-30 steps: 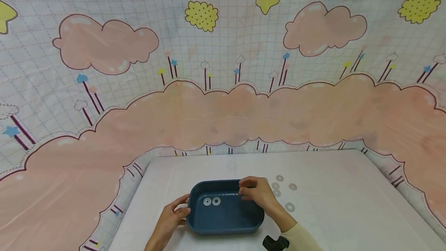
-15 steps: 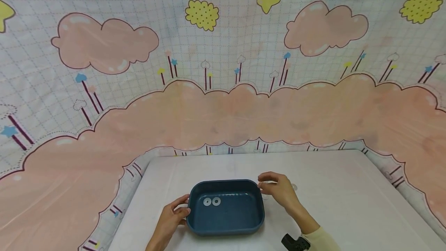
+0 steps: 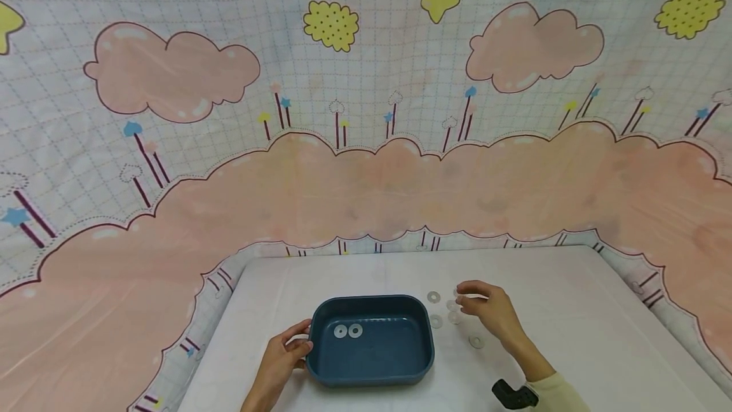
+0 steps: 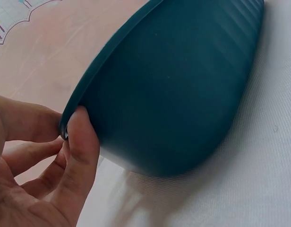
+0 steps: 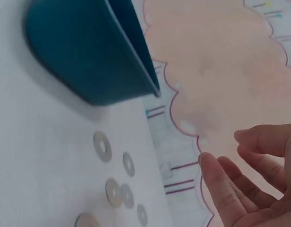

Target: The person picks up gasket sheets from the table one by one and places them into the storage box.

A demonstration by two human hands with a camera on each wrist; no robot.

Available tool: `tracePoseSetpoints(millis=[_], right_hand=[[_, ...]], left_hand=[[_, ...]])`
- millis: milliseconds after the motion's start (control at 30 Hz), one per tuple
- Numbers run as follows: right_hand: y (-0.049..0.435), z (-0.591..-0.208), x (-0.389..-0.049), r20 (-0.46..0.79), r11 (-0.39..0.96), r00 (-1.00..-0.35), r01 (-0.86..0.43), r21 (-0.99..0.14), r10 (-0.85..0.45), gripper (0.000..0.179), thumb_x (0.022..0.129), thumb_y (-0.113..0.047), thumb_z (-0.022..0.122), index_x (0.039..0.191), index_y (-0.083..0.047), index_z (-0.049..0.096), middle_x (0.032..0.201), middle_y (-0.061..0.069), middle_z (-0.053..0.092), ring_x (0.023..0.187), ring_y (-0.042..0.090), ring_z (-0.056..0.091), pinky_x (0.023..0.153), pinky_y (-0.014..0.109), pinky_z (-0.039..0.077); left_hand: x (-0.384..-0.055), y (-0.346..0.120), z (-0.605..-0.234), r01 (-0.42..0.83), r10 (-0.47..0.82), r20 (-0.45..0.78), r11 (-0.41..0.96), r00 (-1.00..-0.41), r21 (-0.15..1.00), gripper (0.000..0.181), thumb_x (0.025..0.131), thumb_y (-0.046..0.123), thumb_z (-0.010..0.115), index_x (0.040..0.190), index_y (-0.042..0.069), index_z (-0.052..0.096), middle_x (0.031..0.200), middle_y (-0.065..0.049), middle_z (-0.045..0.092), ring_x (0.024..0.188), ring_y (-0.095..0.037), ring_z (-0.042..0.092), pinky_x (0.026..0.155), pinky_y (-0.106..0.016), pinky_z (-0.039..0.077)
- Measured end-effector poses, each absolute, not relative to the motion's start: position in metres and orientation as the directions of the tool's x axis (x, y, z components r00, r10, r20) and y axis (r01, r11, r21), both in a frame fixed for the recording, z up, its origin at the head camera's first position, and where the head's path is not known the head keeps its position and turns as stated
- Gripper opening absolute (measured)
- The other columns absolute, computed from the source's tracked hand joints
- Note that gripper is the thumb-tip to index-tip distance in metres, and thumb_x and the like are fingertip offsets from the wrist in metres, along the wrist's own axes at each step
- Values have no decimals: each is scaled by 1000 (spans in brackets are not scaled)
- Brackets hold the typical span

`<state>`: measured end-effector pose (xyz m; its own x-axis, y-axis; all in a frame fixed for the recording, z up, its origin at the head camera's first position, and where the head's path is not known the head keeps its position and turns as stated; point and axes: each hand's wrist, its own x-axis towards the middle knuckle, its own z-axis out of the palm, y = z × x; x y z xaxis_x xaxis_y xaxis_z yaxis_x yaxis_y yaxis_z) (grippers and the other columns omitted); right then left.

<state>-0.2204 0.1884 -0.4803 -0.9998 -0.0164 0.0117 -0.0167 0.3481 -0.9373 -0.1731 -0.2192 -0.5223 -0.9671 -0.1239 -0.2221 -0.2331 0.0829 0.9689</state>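
Note:
A dark blue rectangular tray (image 3: pixel 389 361) with rounded corners stands on the white table. Two flat ring washers (image 3: pixel 355 330) lie side by side on its bottom, toward the left. My left hand (image 3: pixel 277 361) holds the tray's left end; in the left wrist view the thumb (image 4: pixel 81 137) and fingers pinch its rim. To the right of the tray is my right hand (image 3: pixel 494 313), over the loose washers, partly covering one. The right wrist view shows its fingers (image 5: pixel 216 184) bent and parted, nothing between them. Several grey washers (image 5: pixel 102 146) lie scattered there on the table.
A white cloth covers the table (image 3: pixel 549 297). Behind and around it hangs a patterned backdrop (image 3: pixel 366 189) with clouds and stars. A black device (image 3: pixel 513 394) is worn at my right wrist, next to a pale yellow sleeve (image 3: pixel 563 396).
My right hand has moved right from over the tray to above the loose washers, uncovering two near the tray's right side. My left hand and the tray have stayed put.

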Motion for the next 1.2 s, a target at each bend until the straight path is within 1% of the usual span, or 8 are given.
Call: tracePoseSetpoints(millis=[300,400,533,700,833,933,1067,1200], right_hand=[[208,-495,-230,39,366,-999,-33,-930,9,37,92,-19,67,124,-2,63,124,19,64,102,29,70,80,25,57],[213,-503,-233,65,420,-998,-48,-906,26,35,92,-20,68,123,-3,65,122,18,66,101,27,70,78,22,56],[221,-513,-238,104,520,-993,-65,-852,47,35,91,-23,69,122,-6,66,120,15,68,107,28,67,77,19,52],[233,-524,-244,114,580,-992,-67,-812,46,39,91,-25,69,126,-8,65,122,15,67,113,34,64,83,30,54],[241,-531,-248,100,587,-995,-70,-806,19,43,92,-26,69,130,-7,62,125,16,65,113,32,62,90,38,54],[245,-534,-252,103,590,-995,-79,-803,7,44,90,-25,70,130,-8,63,124,16,66,109,29,63,89,37,54],[250,-539,-257,94,624,-996,-75,-777,-2,44,88,-26,73,128,-9,65,122,15,67,104,26,61,80,32,49],[255,-544,-259,73,642,-997,-62,-764,-9,45,87,-28,74,127,-10,66,118,16,66,103,26,59,76,30,46]], left_hand=[[-173,-219,-523,-244,-134,-231,85,-964,966,50,88,-3,63,137,0,54,119,-15,56,88,-17,62,59,-30,52],[-173,-219,-523,-247,-126,-236,82,-964,965,50,88,-2,63,138,0,54,120,-15,55,88,-17,61,60,-30,52],[-172,-219,-523,-246,-114,-237,75,-965,966,51,88,-2,63,138,0,53,120,-15,55,89,-19,62,60,-30,52],[-172,-219,-523,-238,-114,-229,71,-967,969,52,88,-1,64,139,0,53,121,-15,55,89,-18,63,59,-30,52],[-173,-219,-524,-232,-118,-223,64,-968,971,53,87,-1,65,139,0,53,120,-13,55,87,-15,63,58,-29,52],[-173,-219,-524,-231,-122,-223,60,-967,971,52,87,-1,65,138,0,53,120,-13,55,86,-14,63,58,-30,52],[-174,-219,-526,-235,-126,-227,59,-966,970,52,88,-1,65,138,1,53,121,-13,55,86,-15,63,57,-30,51],[-174,-219,-526,-239,-131,-230,61,-964,969,51,88,-1,64,138,1,54,121,-13,54,87,-16,62,58,-30,52]])
